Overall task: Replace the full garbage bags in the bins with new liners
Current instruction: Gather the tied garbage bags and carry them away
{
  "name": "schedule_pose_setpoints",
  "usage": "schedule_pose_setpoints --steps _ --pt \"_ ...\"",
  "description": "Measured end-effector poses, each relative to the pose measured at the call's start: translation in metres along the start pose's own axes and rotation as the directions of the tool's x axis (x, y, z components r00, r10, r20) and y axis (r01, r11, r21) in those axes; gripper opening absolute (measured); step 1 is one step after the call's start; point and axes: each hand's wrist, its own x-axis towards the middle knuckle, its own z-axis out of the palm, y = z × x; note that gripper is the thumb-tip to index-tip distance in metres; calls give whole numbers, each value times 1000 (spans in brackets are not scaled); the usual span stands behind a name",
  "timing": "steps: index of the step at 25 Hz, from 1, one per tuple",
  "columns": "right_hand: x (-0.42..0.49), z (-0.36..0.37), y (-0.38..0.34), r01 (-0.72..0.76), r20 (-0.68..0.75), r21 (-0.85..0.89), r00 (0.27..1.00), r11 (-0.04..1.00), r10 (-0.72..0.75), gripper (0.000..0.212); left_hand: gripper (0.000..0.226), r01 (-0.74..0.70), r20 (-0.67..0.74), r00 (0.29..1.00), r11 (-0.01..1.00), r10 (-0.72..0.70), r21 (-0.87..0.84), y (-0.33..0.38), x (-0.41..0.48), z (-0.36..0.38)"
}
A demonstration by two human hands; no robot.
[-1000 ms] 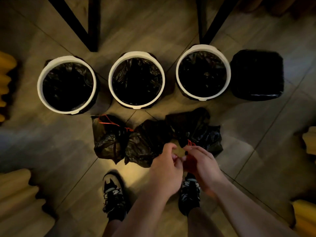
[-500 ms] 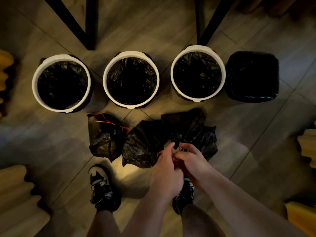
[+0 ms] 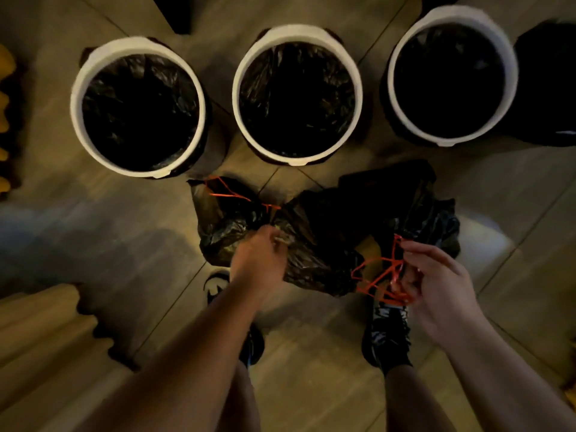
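Your hands have parted since half a second ago: then they met at the knot, now they sit apart in the lower middle of the frame. Your left hand (image 3: 258, 263) curls round a bunch of plastic on the black garbage bags (image 3: 327, 219), which lie on the floor (image 3: 93, 229) just below the three white-rimmed bins (image 3: 297, 32) across the top. The bins carry black liners (image 3: 296, 98). Your right hand (image 3: 436, 288) has its fingers hooked through the orange drawstring (image 3: 378, 275) — its loops stand out from the bag, lower right of centre.
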Motion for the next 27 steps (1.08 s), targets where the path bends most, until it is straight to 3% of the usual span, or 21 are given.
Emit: schedule_pose_setpoints --steps 3,6,8,10,13,18,20,23,27 --pt "3 0 20 4 -1 -138 1000 990 -4 22 37 -147 -34 985 928 169 343 -19 68 13" --pt "23 0 37 -44 -23 -115 999 992 42 18 44 -258 34 956 777 292 574 -21 133 35" --pt "37 1 43 -63 -25 -133 998 989 60 18 44 -252 111 964 690 243 678 -24 163 49" --pt "44 0 46 -64 -32 -172 998 983 59 22 33 -207 119 977 668 175 715 -29 174 56" --pt "50 -3 43 -40 -27 -180 999 983 35 24 19 -213 45 969 725 243 655 -43 168 50" --pt "49 -3 41 -43 21 -194 999 980 48 27 18 -386 12 913 857 407 342 -58 131 20" --pt "47 -3 41 -35 17 -194 999 980 39 24 14 -303 -161 933 943 323 136 -67 121 13" --pt "46 1 42 -15 2 -173 1000 985 16 20 25 -16 -313 950 995 -17 -102 -81 117 4" --pt "43 6 46 -5 -29 -208 1000 978 -1 24 48 111 -354 923 986 -148 -123 -99 117 -1"
